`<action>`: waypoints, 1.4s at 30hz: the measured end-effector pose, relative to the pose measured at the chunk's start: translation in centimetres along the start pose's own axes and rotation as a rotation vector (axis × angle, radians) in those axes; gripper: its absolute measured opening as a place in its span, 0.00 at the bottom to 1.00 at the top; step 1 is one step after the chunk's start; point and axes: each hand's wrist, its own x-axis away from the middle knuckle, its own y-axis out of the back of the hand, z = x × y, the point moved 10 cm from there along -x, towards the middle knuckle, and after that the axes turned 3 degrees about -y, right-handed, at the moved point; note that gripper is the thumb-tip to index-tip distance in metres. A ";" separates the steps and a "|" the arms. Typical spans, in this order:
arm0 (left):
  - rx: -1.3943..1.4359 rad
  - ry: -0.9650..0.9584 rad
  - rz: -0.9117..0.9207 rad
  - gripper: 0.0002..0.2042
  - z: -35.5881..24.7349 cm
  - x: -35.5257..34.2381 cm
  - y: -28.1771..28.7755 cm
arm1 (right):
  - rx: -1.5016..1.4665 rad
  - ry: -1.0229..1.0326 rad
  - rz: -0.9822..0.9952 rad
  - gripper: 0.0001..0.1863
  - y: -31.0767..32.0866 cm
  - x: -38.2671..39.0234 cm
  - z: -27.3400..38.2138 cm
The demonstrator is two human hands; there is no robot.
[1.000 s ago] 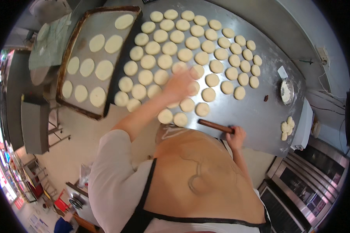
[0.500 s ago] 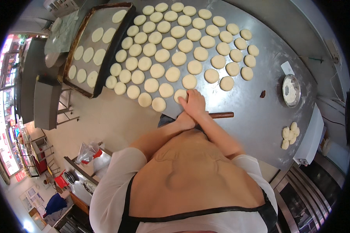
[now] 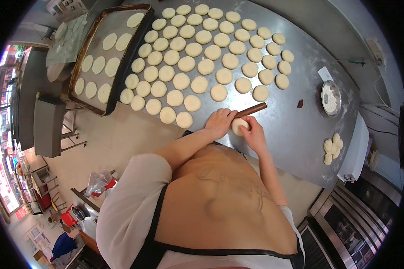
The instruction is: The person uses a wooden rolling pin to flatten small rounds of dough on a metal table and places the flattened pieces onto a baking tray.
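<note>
Near the front edge of the metal table, my left hand (image 3: 221, 123) is closed over one end of a brown wooden rolling pin (image 3: 254, 109). The pin's free end points away to the right. Just beside it, my right hand (image 3: 255, 136) pinches a round piece of dough (image 3: 240, 127) between thumb and fingers. Rows of pale flattened dough rounds (image 3: 205, 67) cover the table ahead, with the closest ones left of my hands.
A dark-rimmed baking tray (image 3: 83, 56) holding several thin ovals of dough stands at the left. Toward the right are a metal bowl of flour (image 3: 331, 99), a white card (image 3: 324, 74), a small dark piece (image 3: 300, 104) and a cluster of dough balls (image 3: 332, 149).
My right hand has picked a dough round from the near row and carried it right, uncrossing from my left arm. My left hand has moved up onto the rolling pin, which now lies angled.
</note>
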 end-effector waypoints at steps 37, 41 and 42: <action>0.069 0.070 -0.048 0.26 1.1 0.2 2.1 | 0.883 0.060 -0.262 0.41 0.9 -2.4 -4.3; 0.083 0.126 0.010 0.25 1.4 0.9 1.4 | 0.870 0.078 -0.328 0.42 -0.1 -1.5 -4.7; 0.072 0.111 -0.015 0.25 1.3 0.6 1.5 | 0.854 0.136 -0.369 0.42 0.3 -1.0 -4.3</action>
